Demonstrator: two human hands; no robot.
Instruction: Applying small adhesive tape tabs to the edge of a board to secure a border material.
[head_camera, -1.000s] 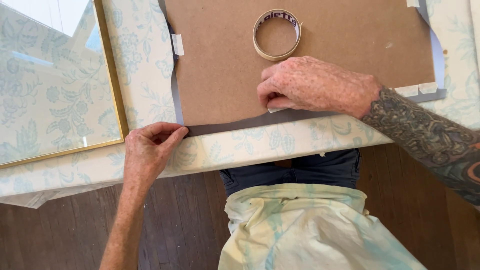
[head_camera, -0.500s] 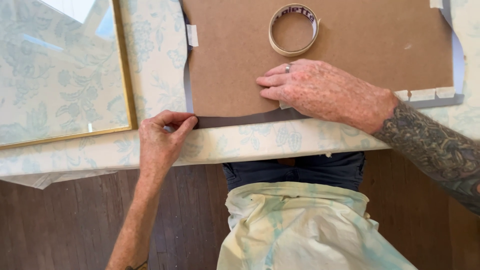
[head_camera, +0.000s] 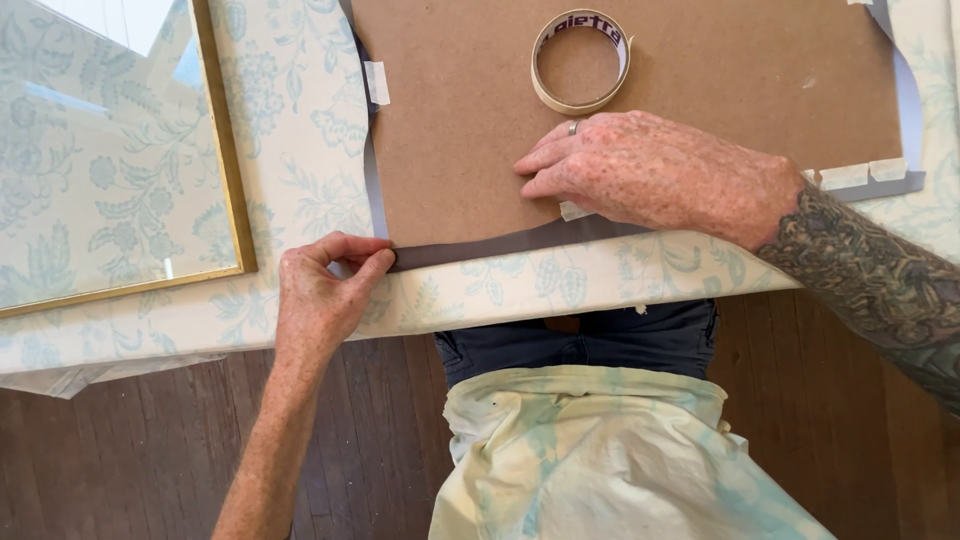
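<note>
both hands (head_camera: 325, 300) (head_camera: 660, 170) press grey strip (head_camera: 480, 247) beside brown board (head_camera: 460, 150).

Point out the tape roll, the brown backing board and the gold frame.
tape roll (head_camera: 547, 95): head view, left side of its ring.
brown backing board (head_camera: 460, 130): head view, bare face left of the roll.
gold frame (head_camera: 222, 140): head view, its right-hand bar.

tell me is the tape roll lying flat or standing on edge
Lying flat. The tape roll rests on the brown board, its ring open to the camera, with board showing through its hole, just beyond the right hand.
</note>
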